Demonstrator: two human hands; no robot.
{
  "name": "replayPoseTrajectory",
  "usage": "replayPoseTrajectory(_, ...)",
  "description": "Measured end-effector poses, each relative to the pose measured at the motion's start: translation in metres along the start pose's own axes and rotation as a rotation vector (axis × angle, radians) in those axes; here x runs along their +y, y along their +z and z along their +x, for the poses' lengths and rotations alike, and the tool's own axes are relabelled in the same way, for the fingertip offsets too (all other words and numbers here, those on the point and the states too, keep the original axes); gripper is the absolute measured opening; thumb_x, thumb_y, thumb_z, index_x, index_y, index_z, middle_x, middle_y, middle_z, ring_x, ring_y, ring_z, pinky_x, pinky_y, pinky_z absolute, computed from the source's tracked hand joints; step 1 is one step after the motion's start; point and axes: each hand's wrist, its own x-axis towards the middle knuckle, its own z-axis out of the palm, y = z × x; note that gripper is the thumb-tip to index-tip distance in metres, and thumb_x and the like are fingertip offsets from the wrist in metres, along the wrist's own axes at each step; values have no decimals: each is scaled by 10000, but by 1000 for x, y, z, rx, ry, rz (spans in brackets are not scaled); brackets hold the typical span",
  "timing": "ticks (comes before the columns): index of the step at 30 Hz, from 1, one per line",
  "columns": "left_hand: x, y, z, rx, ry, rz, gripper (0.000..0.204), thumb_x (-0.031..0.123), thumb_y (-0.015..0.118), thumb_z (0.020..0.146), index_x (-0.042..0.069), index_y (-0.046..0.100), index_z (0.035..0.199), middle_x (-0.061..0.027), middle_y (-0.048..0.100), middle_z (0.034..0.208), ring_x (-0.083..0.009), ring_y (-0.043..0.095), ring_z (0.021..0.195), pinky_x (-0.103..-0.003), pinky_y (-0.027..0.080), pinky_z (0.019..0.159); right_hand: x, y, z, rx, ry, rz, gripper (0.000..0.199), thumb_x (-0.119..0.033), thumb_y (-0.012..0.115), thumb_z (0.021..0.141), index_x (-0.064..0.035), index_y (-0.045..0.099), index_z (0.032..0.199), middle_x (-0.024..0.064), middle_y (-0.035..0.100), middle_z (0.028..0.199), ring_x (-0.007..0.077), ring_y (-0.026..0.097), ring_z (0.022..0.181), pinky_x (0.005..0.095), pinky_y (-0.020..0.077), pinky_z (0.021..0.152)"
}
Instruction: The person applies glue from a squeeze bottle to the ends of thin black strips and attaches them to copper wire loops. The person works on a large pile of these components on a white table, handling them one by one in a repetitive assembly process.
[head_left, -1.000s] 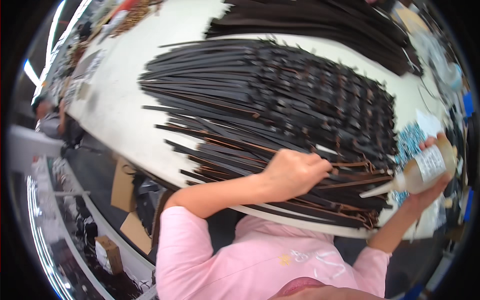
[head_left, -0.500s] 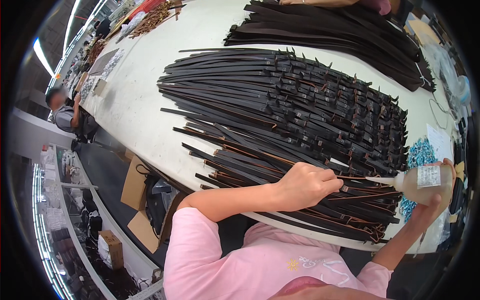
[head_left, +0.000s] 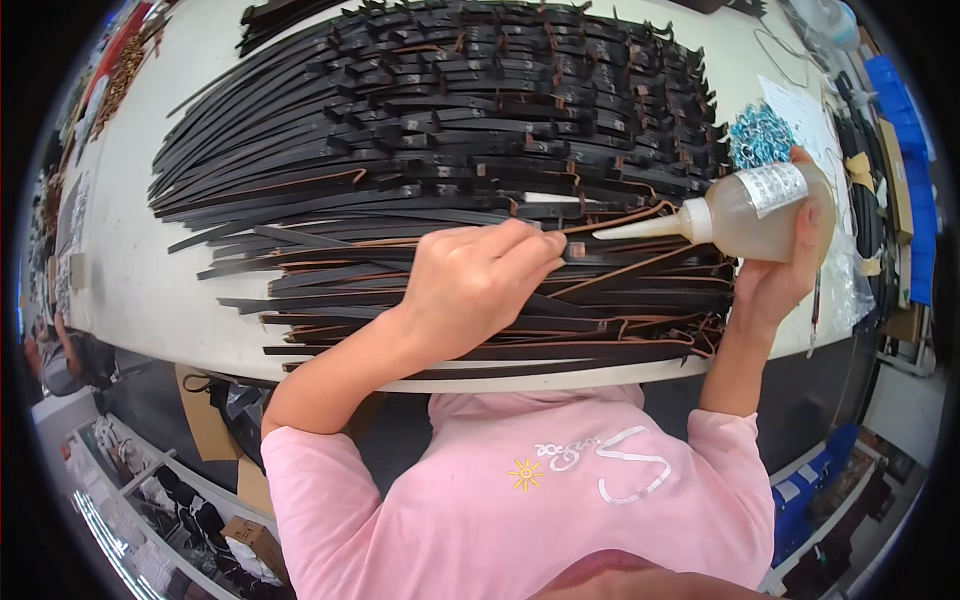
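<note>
Many narrow black straps with brown undersides, like leather, lie in a layered heap (head_left: 400,150) on the white table. My left hand (head_left: 480,285) is closed over the near part of the heap. Its thumb and forefinger pinch a thin strap (head_left: 630,217) whose brown side shows to the right of the fingers; the part under the hand is hidden. My right hand (head_left: 790,260) is wrapped round a cloudy squeeze bottle (head_left: 735,215) with a white label. The bottle lies tilted nearly level, its long pale nozzle pointing left, with the tip close to the pinched strap.
Beyond the bottle sits a pile of turquoise and clear small pieces (head_left: 762,137), next to a white paper sheet (head_left: 795,105). Blue bins (head_left: 905,170) stand at the right edge. Below the table at left are cardboard boxes (head_left: 205,415). Another person (head_left: 75,360) is at the far left.
My view has turned and shifted, so the heap sits higher and further left. Both hands keep their grips; the nozzle tip still lies just right of my left fingers.
</note>
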Motion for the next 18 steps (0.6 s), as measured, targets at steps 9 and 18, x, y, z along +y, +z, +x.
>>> replayPoseTrajectory(9, 2, 2, 1, 1, -10, 60, 156, 48, 794, 779, 58, 712, 912, -42, 728, 860, -197, 696, 658, -277, 533, 558, -10, 1, 6, -142, -30, -63, 647, -401, 677, 922, 85, 537, 1324, 193, 618, 1235, 219, 658, 1029, 309, 549, 896)
replayPoseTrajectory(18, -1, 5, -1, 9, -2, 33, 159, 50, 791, 783, 52, 709, 919, -45, 723, 854, -205, 689, 649, -287, 530, 549, -5, 9, -3, -56, 15, -107, 575, -363, 678, 933, 74, 584, 1295, 149, 629, 1218, 181, 612, 1087, 297, 485, 953)
